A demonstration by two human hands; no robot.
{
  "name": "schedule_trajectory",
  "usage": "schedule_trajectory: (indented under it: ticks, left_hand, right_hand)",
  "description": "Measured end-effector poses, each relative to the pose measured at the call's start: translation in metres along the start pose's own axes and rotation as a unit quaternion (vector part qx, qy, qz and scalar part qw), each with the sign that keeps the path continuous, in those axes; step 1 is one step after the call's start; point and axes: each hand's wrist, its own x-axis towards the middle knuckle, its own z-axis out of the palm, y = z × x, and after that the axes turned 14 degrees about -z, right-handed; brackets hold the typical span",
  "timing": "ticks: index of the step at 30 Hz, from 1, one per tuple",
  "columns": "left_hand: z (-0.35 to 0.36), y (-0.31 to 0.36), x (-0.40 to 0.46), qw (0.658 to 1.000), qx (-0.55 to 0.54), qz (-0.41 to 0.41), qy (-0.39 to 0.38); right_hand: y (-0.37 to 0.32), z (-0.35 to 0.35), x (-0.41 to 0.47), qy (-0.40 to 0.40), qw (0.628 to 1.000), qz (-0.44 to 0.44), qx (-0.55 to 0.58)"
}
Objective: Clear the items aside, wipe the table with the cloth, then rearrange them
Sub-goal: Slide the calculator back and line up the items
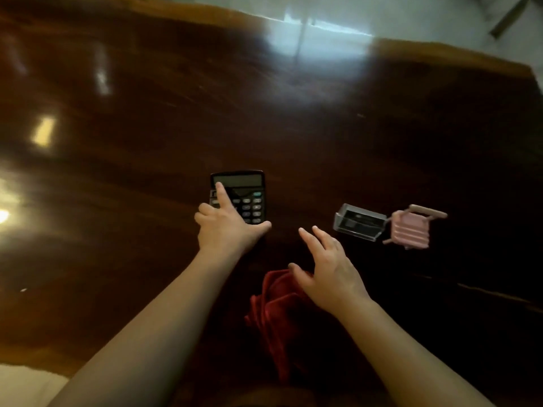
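Note:
A black calculator [246, 195] lies at the middle of the dark wooden table [147, 127]. My left hand [226, 224] grips its near left part, forefinger on the keys and thumb under the near edge. My right hand [326, 271] hovers open, fingers spread, above the far end of a crumpled red cloth [276, 315] near the front edge. Right of it sit a clear plastic box [360, 221] and a small pink toy chair [411, 227], side by side.
The table's far edge [440, 48] runs diagonally at the top, with pale floor beyond. Bright reflections lie on the left and upper middle of the glossy top. A pale surface [23, 386] shows at the bottom left corner.

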Motion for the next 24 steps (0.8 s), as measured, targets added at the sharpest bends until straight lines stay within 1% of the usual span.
schedule_trajectory:
  ticks: [5, 9, 12, 16, 24]
  left_hand:
    - [0.037, 0.071, -0.031, 0.999, 0.037, 0.039, -0.010]
    - [0.060, 0.106, -0.045, 0.997, 0.055, 0.055, -0.004]
    - [0.075, 0.121, -0.053, 0.995, 0.066, 0.071, 0.007]
    - [0.084, 0.128, -0.054, 0.994, 0.084, 0.067, 0.018]
    - [0.098, 0.128, -0.057, 0.990, 0.110, 0.078, 0.045]
  right_hand:
    - [0.046, -0.015, -0.032, 0.018, 0.998, 0.052, 0.004]
    - [0.070, -0.021, -0.050, 0.019, 0.997, 0.070, 0.022]
    - [0.083, -0.022, -0.058, 0.018, 0.996, 0.076, 0.030]
    - [0.086, -0.020, -0.060, 0.021, 0.996, 0.073, 0.037]
    - [0.087, -0.019, -0.059, 0.020, 0.996, 0.066, 0.048]
